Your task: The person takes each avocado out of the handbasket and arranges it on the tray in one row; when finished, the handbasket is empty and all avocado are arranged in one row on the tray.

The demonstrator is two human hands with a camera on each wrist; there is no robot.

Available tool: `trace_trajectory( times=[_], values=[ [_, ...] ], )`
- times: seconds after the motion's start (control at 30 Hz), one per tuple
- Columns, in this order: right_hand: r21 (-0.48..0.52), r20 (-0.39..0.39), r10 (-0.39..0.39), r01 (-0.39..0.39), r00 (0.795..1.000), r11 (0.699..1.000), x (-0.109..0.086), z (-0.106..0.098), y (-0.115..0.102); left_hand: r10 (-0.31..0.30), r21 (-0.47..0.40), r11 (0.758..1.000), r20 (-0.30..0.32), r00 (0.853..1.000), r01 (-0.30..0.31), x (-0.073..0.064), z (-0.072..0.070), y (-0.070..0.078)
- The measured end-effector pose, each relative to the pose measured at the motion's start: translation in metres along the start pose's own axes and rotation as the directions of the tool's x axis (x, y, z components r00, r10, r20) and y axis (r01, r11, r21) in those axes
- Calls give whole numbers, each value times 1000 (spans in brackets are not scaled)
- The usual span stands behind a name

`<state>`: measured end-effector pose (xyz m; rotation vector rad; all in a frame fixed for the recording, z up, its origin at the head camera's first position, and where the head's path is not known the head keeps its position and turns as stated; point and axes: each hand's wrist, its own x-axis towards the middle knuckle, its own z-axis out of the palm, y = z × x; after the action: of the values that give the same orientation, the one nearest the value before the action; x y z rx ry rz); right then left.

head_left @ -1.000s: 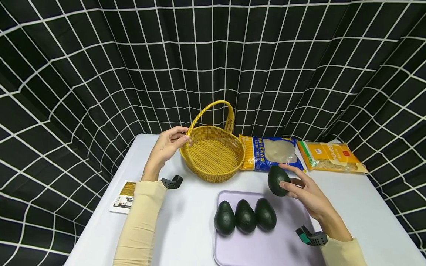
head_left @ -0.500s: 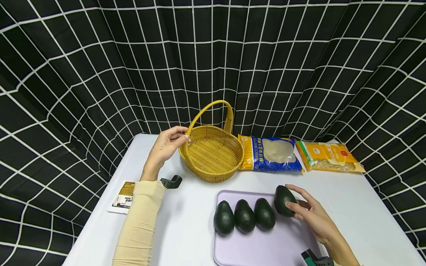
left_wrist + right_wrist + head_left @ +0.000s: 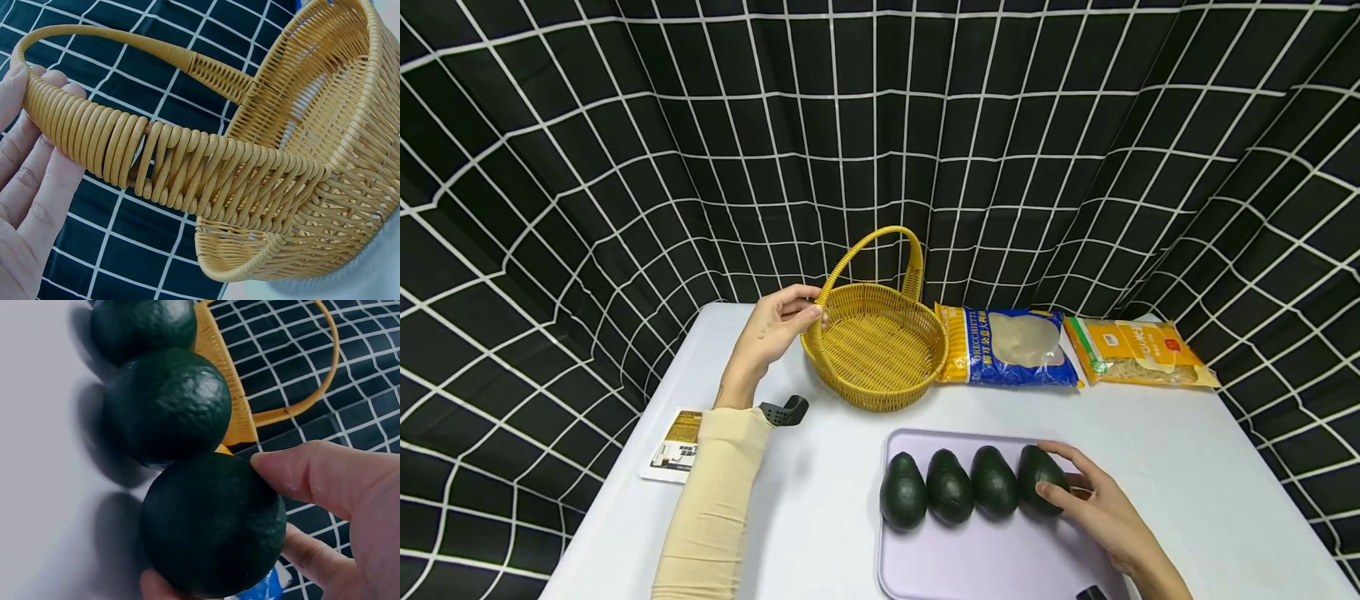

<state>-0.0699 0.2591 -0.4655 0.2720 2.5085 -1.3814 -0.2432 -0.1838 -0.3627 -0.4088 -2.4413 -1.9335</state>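
Observation:
My left hand (image 3: 775,327) grips the handle (image 3: 87,134) of a yellow woven basket (image 3: 880,392) on its left side; nothing lies inside the basket. With thumb and fingers my right hand (image 3: 1101,508) holds a dark green avocado (image 3: 1040,481) at the right end of a row on a lilac tray (image 3: 992,562). Beside it in the row are several more: a near avocado (image 3: 995,482), a middle avocado (image 3: 950,487) and a leftmost avocado (image 3: 903,492). In the right wrist view the held avocado (image 3: 212,525) touches or nearly touches its neighbour (image 3: 169,406).
Right of the basket lies a blue and yellow pasta bag (image 3: 1011,346), and farther right an orange food packet (image 3: 1138,352). A brown and white packet (image 3: 679,446) is partly behind the left sleeve. A black gridded curtain (image 3: 880,125) encloses the white table (image 3: 820,517).
My right hand has lowered the avocado from above the tray's far edge, toward me, down to the right end of the row. The left hand stays on the basket handle.

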Motion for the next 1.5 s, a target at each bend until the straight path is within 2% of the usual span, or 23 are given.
trace_trajectory(
  times=[0.2, 0.47, 0.7, 1.0, 1.13, 1.23, 1.5],
  values=[
    [-63, 12, -10, 11, 1000, 998, -3, 3, 1, -12, 10, 1000, -4, 1000, 12, -1, -1, 0],
    [-129, 45, 16, -10, 999, 992, -6, 1, -3, -3, 7, 1000, -2, 1000, 3, -1, -3, 0],
    [-39, 66, 7, -5, 998, 999, -8, 0, -2, 9, 13, 1000, -3, 1000, -9, -1, -5, 1],
    [-36, 77, 4, -1, 997, 999, -11, -2, -1, 5, 14, 1000, -4, 1000, -5, -4, -6, 0],
    [-51, 78, -14, 18, 997, 999, -9, -3, -1, 26, -5, 1000, -45, 999, -26, -6, -5, -1],
    [-78, 75, -24, 29, 997, 996, -7, -5, -2, 40, 26, 999, -100, 994, -38, -9, -3, -2],
    [-103, 79, -4, 12, 997, 995, -5, -11, -3, 96, 127, 990, -233, 968, -68, -18, 5, -6]
  ],
)
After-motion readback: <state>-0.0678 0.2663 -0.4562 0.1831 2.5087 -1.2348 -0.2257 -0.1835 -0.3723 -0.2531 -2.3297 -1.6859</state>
